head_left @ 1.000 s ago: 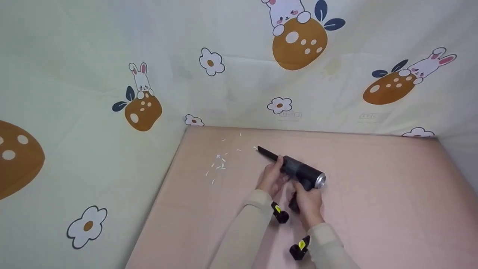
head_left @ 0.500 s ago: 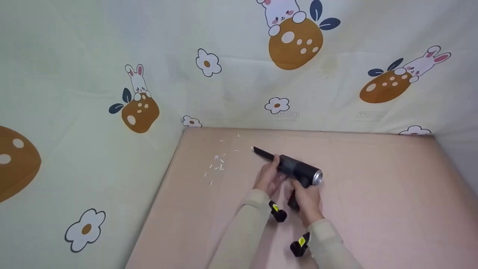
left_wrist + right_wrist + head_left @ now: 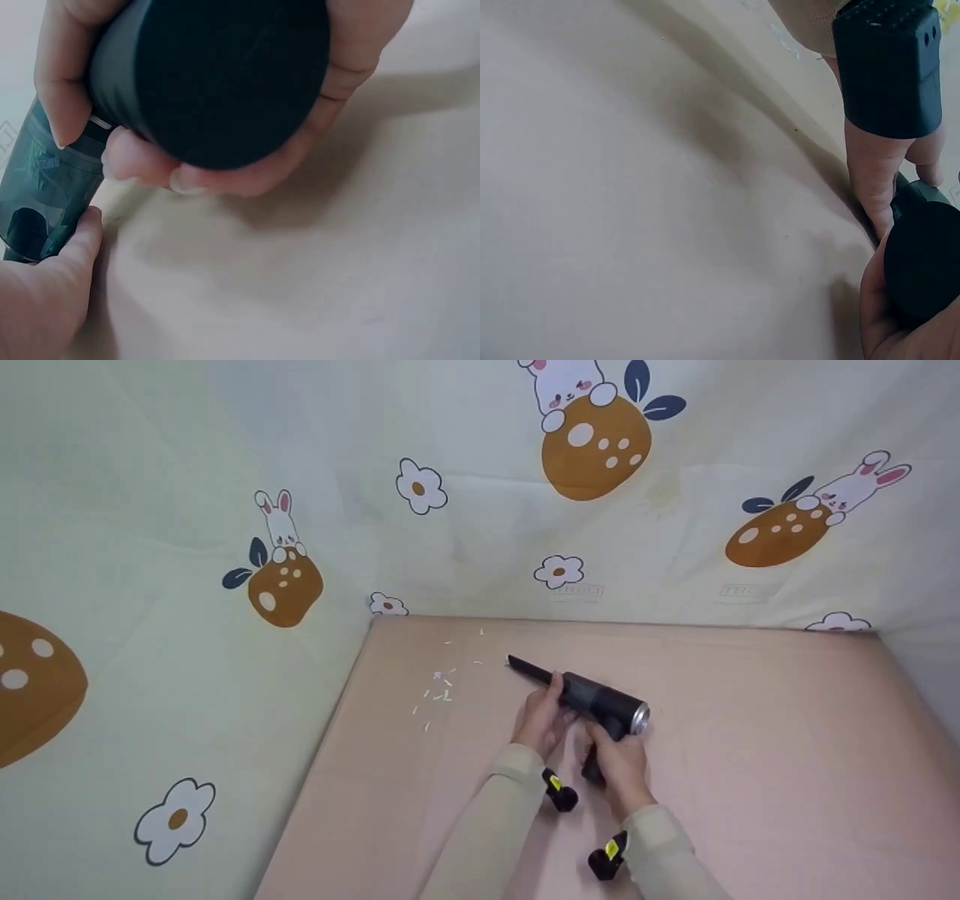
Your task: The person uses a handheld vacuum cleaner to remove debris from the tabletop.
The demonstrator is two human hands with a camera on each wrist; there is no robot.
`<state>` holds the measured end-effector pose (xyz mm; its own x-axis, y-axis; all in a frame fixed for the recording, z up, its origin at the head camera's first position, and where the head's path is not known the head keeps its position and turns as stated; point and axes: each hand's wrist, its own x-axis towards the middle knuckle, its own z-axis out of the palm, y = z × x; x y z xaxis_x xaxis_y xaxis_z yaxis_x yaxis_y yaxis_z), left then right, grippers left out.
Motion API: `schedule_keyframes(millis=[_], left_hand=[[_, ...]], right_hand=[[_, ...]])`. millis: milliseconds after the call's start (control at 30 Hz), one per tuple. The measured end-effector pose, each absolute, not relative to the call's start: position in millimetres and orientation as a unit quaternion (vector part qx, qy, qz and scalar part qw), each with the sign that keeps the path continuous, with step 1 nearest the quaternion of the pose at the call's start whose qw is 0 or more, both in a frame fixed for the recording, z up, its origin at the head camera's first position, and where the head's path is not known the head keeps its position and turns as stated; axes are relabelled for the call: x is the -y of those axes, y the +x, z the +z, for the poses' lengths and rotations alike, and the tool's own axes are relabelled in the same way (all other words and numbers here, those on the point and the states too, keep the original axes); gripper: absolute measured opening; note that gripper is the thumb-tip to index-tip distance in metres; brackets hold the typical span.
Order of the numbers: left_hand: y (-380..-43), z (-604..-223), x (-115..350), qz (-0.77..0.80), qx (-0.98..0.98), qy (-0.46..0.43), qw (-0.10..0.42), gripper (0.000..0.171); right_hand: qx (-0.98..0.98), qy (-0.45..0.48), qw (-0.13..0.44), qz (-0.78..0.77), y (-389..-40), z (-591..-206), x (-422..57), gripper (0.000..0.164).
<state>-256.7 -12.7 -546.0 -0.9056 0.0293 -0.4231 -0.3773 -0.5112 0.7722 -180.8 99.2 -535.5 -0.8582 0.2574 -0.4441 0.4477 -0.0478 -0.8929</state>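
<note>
A black handheld vacuum cleaner point(image 3: 600, 701) with a silver rear end slants over the pink surface in the head view. Its narrow nozzle point(image 3: 529, 668) points up and left, a small white scrap point(image 3: 507, 660) right at the tip. My left hand point(image 3: 537, 720) grips the front of the body, thumb on top. In the left wrist view that thumb lies along the see-through dust cup point(image 3: 49, 176). My right hand point(image 3: 622, 765) holds the handle point(image 3: 592, 767), whose round base point(image 3: 232, 82) faces the left wrist camera.
Several thin white scraps point(image 3: 448, 697) lie scattered left of the nozzle on the pink table surface point(image 3: 765, 750). Pale fabric point(image 3: 465, 540) printed with rabbits and flowers rises along the back and left edges. Black wrist cameras point(image 3: 561, 793) sit on both sleeves.
The vacuum cleaner has shifted slightly left, its nozzle closer to the scattered scraps. Both hands keep the same grip, and the scraps lie as before.
</note>
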Motion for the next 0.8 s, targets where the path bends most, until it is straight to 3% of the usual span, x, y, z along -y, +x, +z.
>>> schedule_keyframes(millis=[267, 533, 800], left_hand=[[-253, -551, 10, 0.857, -0.475, -0.171, 0.105, 0.065], [-248, -551, 17, 0.847, -0.486, -0.186, 0.110, 0.066], [-245, -551, 23, 0.852, -0.477, -0.187, 0.104, 0.065]], right_hand=[[-0.680, 0.252, 0.053, -0.686, -177, -542, -100, 0.052], [-0.671, 0.239, 0.053, -0.700, -175, -542, -96, 0.028], [-0.684, 0.234, 0.056, -0.688, -173, -542, -93, 0.032]])
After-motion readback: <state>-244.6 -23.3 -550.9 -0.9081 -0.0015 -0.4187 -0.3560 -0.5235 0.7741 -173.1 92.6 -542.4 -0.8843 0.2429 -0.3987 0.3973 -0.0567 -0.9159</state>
